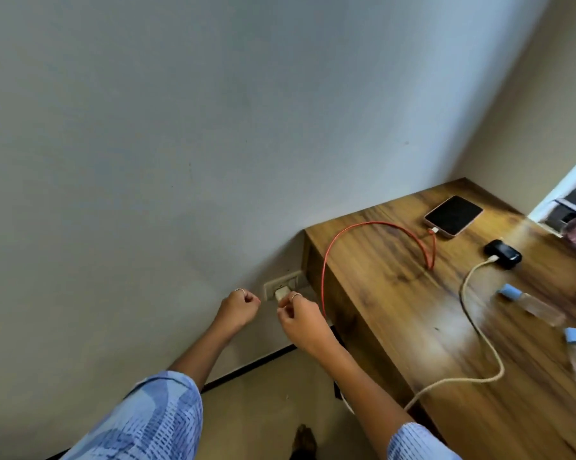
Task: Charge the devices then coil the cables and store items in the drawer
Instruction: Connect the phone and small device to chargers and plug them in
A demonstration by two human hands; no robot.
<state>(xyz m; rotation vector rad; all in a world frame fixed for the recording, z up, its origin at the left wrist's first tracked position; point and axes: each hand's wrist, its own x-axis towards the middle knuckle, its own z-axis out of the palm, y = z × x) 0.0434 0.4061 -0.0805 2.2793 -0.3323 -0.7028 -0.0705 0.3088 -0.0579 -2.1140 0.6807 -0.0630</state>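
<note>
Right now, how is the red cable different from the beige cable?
The red cable is thin, arches high and plugs into the phone. The beige cable is thicker, lies flat in curves and plugs into the black case. Both hang off the wooden table.

The bench (396, 313) is warm brown wood with dark streaked grain. On it, a phone (454, 216) shows a black screen in a pinkish case, fed by a red-orange cable (353, 229). A black earbud case (503, 254) takes a cream cable (479, 330). Two clear bottles (529, 302) wear pale blue caps. The charger plug (281, 293) is white, the wall (213, 127) grey-white. Sleeves (154, 423) are blue with darker dashed print.
</note>
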